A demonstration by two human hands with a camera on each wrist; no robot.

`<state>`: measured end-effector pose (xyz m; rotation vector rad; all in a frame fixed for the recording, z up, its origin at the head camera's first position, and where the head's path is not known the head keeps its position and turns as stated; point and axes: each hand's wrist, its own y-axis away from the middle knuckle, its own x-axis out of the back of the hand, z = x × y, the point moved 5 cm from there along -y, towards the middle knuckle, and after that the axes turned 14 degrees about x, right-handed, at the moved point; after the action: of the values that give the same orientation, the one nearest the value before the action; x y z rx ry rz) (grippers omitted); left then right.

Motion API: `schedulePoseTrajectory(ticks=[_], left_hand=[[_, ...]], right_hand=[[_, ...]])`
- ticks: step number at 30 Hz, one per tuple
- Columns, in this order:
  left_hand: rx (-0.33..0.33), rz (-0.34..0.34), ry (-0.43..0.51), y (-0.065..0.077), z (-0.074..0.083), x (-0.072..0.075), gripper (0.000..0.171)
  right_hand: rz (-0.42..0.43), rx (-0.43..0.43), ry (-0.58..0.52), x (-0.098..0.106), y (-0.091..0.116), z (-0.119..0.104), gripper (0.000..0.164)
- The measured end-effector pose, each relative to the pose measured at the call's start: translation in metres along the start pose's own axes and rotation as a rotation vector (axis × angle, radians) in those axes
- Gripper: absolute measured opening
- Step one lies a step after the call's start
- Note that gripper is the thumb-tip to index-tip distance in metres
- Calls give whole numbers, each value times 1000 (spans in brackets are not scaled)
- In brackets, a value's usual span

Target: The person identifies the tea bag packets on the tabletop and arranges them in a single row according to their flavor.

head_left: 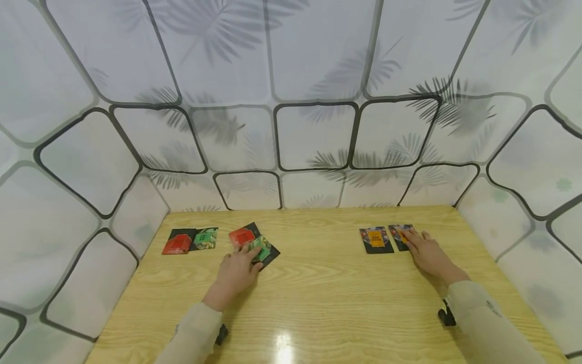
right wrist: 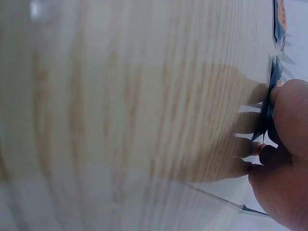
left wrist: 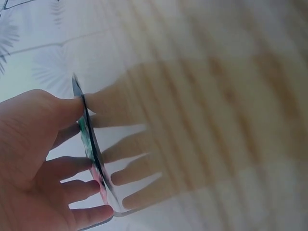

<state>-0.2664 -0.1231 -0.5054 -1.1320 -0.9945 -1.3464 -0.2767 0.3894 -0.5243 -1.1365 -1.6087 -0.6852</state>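
My left hand rests its outstretched fingers on a flat square card with a green patch. That card lies tilted and partly overlaps a similar one with a red patch. In the left wrist view, the thumb and spread fingers touch the edge-on cards on the wood. Over on the right, my right hand has its fingertips on a dark card with an orange patch, partly covering it. Just left of it lies a matching orange-patched card, untouched.
At the far left, a red-patched card and a green-patched card lie side by side. Everything lies on a wooden tabletop, bordered by patterned cloth walls at the back and sides.
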Motion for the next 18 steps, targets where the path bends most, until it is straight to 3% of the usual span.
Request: schedulePoseTrajectory(ticks=[9, 18], left_hand=[[-45, -27, 4, 0, 5, 0, 48], [31, -75, 42, -2, 4, -4, 65]], right_hand=[[9, -3, 0, -2, 0, 1, 48], [12, -6, 6, 1, 1, -3, 47]])
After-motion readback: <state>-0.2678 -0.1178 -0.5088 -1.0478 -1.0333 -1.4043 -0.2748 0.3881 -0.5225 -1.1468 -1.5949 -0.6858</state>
